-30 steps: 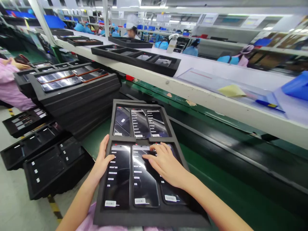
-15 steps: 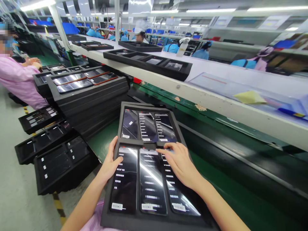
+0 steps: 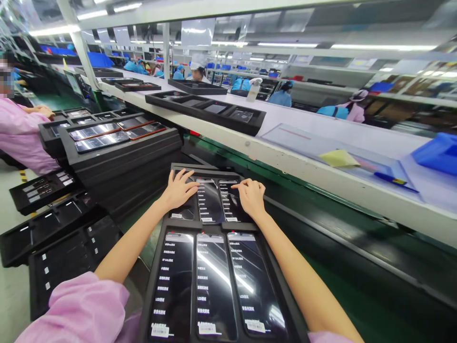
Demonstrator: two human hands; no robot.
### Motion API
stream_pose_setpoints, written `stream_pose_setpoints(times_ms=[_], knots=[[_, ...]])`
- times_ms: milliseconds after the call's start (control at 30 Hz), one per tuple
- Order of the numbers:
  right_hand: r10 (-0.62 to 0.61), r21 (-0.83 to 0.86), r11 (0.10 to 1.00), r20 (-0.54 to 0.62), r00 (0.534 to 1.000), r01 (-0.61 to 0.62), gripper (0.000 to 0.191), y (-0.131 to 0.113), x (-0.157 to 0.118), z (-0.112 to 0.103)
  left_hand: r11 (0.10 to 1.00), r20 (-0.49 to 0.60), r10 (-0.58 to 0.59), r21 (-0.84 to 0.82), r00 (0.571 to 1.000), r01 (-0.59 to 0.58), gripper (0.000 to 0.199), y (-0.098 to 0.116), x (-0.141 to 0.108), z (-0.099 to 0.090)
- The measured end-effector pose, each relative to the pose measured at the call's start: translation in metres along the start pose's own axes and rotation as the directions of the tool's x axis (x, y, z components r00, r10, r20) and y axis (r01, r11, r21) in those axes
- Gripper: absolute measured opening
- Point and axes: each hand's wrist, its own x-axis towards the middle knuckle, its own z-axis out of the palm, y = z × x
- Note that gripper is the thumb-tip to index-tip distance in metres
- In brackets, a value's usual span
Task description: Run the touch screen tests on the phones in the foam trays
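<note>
A black foam tray (image 3: 211, 226) lies before me with several phones in two rows. The near row's left phone (image 3: 173, 286), middle phone (image 3: 214, 290) and right phone (image 3: 255, 286) show lists of white text. My left hand (image 3: 181, 189) rests over the far-left phone, fingers spread, thumb near the far middle phone (image 3: 210, 202). At the far right phone (image 3: 230, 200), my right hand (image 3: 251, 196) has its index finger stretched to the upper screen, the other fingers loosely bent. Neither hand holds anything.
Stacked black trays (image 3: 121, 166) with phones stand at the left, with more trays (image 3: 71, 257) below. A white bench (image 3: 300, 166) runs across, bearing a long tray (image 3: 207, 112) and a blue bin (image 3: 437, 155). A person in pink (image 3: 24, 133) is at far left.
Both hands have moved from the near row to the far row. My left hand has left the tray's side edge and spread over the far-left phone. The near left phone's list has changed.
</note>
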Motion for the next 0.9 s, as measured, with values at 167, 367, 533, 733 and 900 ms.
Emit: stream_pose_setpoints(times_ms=[167,367,533,733,900], knots=[[0.038,0.015,0.999,0.003,0.999,-0.038,0.052,0.0057,0.0027,0.0034,0.999,0.035,0.045,0.027,0.998,-0.046,0.038,0.0005,0.0061,0.0061],[0.061,0.003,0.998,0.046,0.997,-0.061,0.052,0.0071,0.0042,0.0056,0.998,0.060,0.032,0.055,0.998,-0.036,0.039,0.0000,0.0076,0.0071],[0.056,-0.024,0.998,0.084,0.995,-0.054,0.050,0.0058,0.0042,0.0065,0.995,0.072,0.046,0.086,0.996,-0.052,0.041,-0.0004,0.0087,0.0107],[0.049,-0.032,0.998,0.107,0.993,-0.046,0.049,0.0045,0.0034,0.0056,0.994,0.088,0.055,0.092,0.995,-0.063,0.041,0.0001,0.0082,0.0097],[0.042,-0.036,0.999,0.121,0.992,-0.038,0.050,0.0053,0.0028,0.0064,0.998,0.109,0.040,0.049,0.993,-0.045,0.041,0.0014,0.0079,0.0098]])
